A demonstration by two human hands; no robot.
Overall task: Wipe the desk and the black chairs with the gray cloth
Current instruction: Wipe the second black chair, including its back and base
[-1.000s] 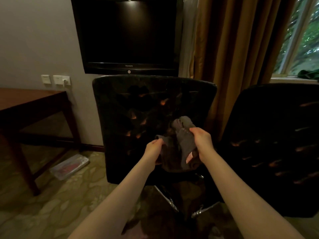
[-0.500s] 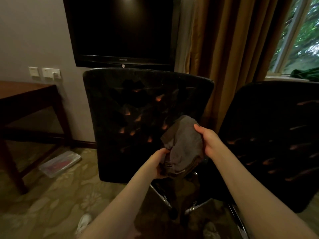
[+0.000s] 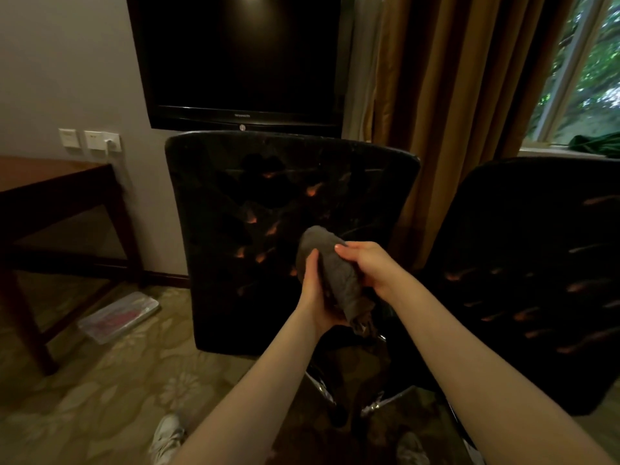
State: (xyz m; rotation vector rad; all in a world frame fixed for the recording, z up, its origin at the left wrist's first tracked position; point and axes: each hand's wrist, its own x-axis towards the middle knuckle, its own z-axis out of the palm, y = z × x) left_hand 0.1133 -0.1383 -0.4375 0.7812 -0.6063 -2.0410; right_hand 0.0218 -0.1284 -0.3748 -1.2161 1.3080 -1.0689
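Both hands hold the gray cloth [image 3: 330, 273] in front of the chair [image 3: 268, 209]: left hand [image 3: 318, 297] cups it from below, right hand [image 3: 372, 266] grips its side.

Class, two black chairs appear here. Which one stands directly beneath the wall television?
The middle black chair, right under the black television. The other black chair stands to the right, in front of the brown curtain.
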